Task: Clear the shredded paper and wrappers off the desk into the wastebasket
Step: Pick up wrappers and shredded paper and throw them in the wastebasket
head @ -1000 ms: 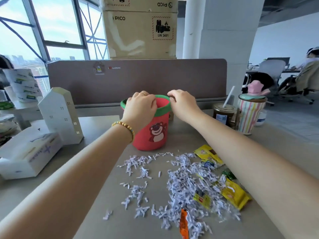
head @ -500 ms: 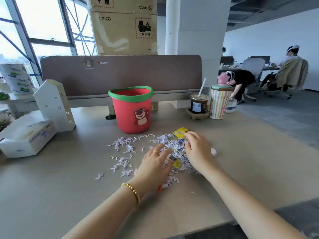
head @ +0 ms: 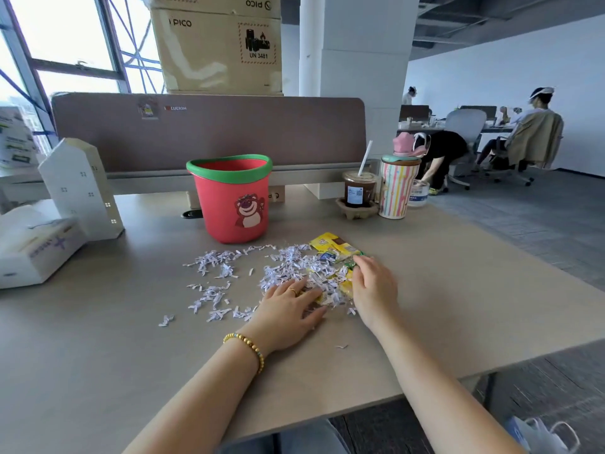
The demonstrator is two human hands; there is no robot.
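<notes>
Shredded paper (head: 288, 276) lies heaped on the worktop (head: 98, 339) between my hands, wrappers (head: 332, 245) mixed in at its far right edge. My left hand (head: 288, 309) rests flat, fingers straight, on the near side; my right hand (head: 373, 286) curls against the heap, perhaps pinching a wrapper. The wastebasket (head: 230, 198) stands beyond. Since half a second ago, both hands have pressed closer around the pile.

Both hands, left hand (head: 288, 309) and right hand (head: 373, 286), flat amid shredded paper (head: 288, 270) before red wastebasket (head: 230, 198).
</notes>
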